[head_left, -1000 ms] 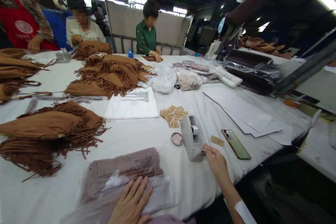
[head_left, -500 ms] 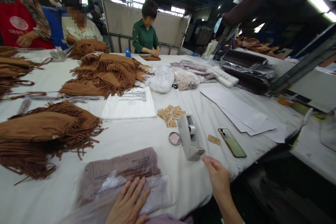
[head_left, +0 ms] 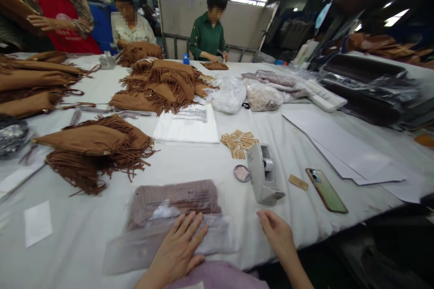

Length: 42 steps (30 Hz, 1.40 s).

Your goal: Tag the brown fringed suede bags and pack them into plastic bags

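My left hand lies flat, fingers spread, on the folded flap of a clear plastic bag that holds a mauve folded fabric. My right hand hovers a little nearer to me than a grey tape dispenser, with thumb and fingers pinched together; whatever is between them is too small to make out. A small round tin sits just left of the dispenser. More mauve fabric lies at the table's near edge under my left wrist.
A green phone and a small brown tag lie right of the dispenser. Paper tags, a white folded bag, white sheets and brown fringed bags cover the table. Three people work at the far side.
My right hand has drawn back from the tape dispenser's front toward me. My left hand stays flat on the bag. The view has swung left.
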Available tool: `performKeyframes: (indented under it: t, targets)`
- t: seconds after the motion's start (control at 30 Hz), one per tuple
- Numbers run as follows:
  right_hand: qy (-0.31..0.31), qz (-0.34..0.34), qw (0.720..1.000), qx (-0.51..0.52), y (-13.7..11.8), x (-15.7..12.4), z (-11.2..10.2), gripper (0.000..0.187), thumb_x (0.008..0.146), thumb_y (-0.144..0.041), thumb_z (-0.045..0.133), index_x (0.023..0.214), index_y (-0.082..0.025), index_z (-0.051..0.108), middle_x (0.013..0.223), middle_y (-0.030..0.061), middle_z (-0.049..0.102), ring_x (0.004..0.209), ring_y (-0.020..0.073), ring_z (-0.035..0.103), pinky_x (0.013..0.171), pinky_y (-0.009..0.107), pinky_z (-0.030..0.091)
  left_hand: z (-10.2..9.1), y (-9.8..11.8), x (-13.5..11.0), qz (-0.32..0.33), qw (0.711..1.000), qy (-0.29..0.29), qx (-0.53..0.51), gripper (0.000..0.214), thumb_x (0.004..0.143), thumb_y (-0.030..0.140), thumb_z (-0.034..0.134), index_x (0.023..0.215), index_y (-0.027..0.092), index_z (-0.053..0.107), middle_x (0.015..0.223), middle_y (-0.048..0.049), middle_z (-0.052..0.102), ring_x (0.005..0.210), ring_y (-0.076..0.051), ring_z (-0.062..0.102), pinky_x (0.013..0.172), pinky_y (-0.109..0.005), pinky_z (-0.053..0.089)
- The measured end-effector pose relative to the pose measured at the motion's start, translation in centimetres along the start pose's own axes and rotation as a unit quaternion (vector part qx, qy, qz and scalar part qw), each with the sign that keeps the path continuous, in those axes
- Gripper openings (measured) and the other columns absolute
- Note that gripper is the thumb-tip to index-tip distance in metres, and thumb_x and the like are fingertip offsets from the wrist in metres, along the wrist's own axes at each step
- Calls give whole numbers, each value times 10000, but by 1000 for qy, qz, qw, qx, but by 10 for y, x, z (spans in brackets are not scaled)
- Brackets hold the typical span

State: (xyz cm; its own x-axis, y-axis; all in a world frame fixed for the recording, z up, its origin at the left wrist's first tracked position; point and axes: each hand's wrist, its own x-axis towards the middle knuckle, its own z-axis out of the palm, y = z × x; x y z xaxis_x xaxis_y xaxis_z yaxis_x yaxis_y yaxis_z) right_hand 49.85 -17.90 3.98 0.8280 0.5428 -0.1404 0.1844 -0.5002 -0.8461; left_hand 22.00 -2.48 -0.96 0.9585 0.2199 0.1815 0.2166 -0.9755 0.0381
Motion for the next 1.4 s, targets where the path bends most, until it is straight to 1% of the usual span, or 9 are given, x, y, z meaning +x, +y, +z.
performKeyframes:
  t: [0.1, 0.27, 0.47, 0.77, 0.93, 1.07, 1.13, 1.27, 1.4]
  targets:
    - [-179, -140, 970, -89, -46, -7, 14, 349, 830, -478, 510, 706, -187, 657, 656, 15, 633, 632, 164, 566, 604, 255, 433, -3, -1, 0, -7, 999, -21, -25, 684, 880, 560, 464, 1464, 315, 207, 1542, -53, 267, 1378, -269, 287, 1123, -444, 175]
    - [-420, -278, 845, -180, -107, -2, 37, 256, 882, -299, 471, 764, -211, 681, 740, 12, 669, 696, 146, 594, 677, 231, 427, -5, -1, 1, -10, 999, -19, -49, 668, 876, 526, 506, 1454, 349, 223, 1553, -56, 232, 1376, -278, 295, 1125, -461, 180]
    - [-442, -386, 724, -363, -113, 17, 79, 164, 788, -234, 567, 732, -238, 721, 720, 16, 717, 667, 163, 630, 642, 233, 422, -8, -2, 1, -13, 997, -7, -74, 666, 851, 502, 567, 1433, 386, 264, 1563, -30, 203, 1388, -277, 270, 1131, -453, 184]
    - [-367, -369, 739, -427, -95, 16, 117, 151, 701, -231, 667, 553, -206, 680, 598, 74, 697, 601, 218, 657, 567, 266, 417, -6, -3, 0, -14, 997, -2, -81, 673, 846, 484, 588, 1429, 400, 263, 1557, -51, 217, 1382, -279, 289, 1121, -456, 206]
    - [-314, -341, 770, -438, -94, 36, 112, 163, 648, -339, 767, 646, -207, 670, 613, 56, 694, 619, 231, 663, 551, 257, 409, -1, -6, -1, 1, 997, 15, -78, 633, 880, 518, 516, 1437, 400, 242, 1554, -78, 217, 1382, -288, 290, 1112, -456, 212]
    - [-240, -321, 804, -440, -101, 47, 97, 189, 818, -371, 633, 810, -183, 650, 751, 94, 709, 730, 232, 664, 633, 274, 426, 0, -7, -2, -1, 997, 20, -79, 627, 887, 538, 487, 1440, 410, 223, 1554, -75, 219, 1373, -290, 307, 1107, -456, 221]
    - [-242, -325, 817, -411, -100, 35, 95, 243, 899, -377, 519, 799, -184, 629, 773, 82, 702, 741, 202, 650, 661, 264, 425, -2, -8, 0, -2, 997, 19, -76, 620, 889, 546, 475, 1440, 412, 223, 1549, -76, 232, 1367, -291, 315, 1106, -462, 221]
    - [-367, -353, 822, -257, -77, -9, 109, 320, 953, -347, 398, 737, -209, 589, 733, 13, 671, 677, 142, 616, 634, 224, 421, -5, -9, 1, 8, 998, 17, -61, 570, 903, 571, 409, 1427, 390, 277, 1534, -78, 272, 1375, -278, 298, 1109, -454, 222]
    - [-316, -381, 836, -236, -47, -33, 127, 312, 948, -332, 386, 731, -200, 566, 721, 28, 631, 676, 160, 605, 625, 250, 424, -7, -15, -17, -21, 999, 7, -27, 597, 902, 574, 407, 1440, 366, 254, 1531, -52, 290, 1379, -243, 284, 1131, -456, 180]
